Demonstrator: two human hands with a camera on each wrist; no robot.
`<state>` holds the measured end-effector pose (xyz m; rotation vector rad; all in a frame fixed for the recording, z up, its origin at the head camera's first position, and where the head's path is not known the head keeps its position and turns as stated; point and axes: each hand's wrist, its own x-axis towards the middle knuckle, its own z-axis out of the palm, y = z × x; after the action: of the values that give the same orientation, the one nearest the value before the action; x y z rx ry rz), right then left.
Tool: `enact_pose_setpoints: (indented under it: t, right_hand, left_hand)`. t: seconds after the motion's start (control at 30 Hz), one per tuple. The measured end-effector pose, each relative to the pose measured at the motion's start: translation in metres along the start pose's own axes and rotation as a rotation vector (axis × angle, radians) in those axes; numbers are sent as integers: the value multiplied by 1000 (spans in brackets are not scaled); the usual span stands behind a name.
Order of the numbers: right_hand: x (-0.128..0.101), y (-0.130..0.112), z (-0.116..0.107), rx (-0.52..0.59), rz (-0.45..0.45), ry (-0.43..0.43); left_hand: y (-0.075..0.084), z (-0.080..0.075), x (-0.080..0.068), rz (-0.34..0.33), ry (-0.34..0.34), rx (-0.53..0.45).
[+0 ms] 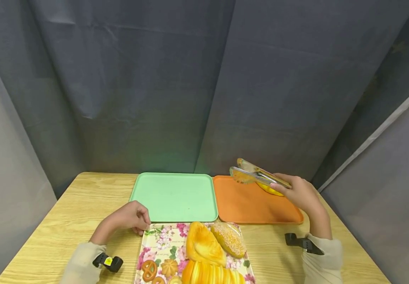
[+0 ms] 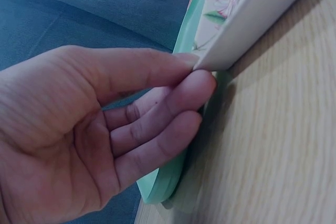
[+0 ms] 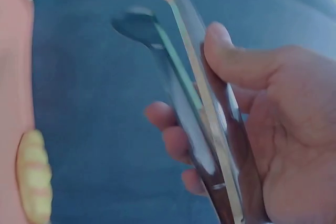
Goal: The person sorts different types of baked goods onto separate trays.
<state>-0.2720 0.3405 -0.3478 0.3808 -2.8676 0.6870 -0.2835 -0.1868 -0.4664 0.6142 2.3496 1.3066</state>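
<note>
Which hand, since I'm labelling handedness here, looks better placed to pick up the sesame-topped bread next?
Probably the right hand: it holds the metal tongs, nothing between their tips, and the sesame-topped bread lies toward the floral tray's right side. The left hand pinches that tray's far left corner.

A creased dark grey curtain (image 1: 147, 86) fills the top and centre; paler grey fabric (image 1: 5, 130) borders the left edge; a whitish strip (image 1: 374, 136) slants along the right; a wood-grain table (image 1: 83, 205) spans the bottom.
</note>
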Motion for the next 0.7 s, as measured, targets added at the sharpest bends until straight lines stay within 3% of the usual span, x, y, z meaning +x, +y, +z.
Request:
enact_pose_setpoints:
  t: [0.2, 0.47, 0.7]
  right_hand:
    - [-4, -23, -2, 225, -26, -259]
    - [-3, -27, 8, 232, -72, -447]
    - [-3, -22, 7, 204, -99, -530]
  left_hand:
    - [-1, -1, -1, -12, -8, -13]
    - [-3, -3, -4, 5, -5, -26]
    - [-2, -2, -4, -5, -1, -13]
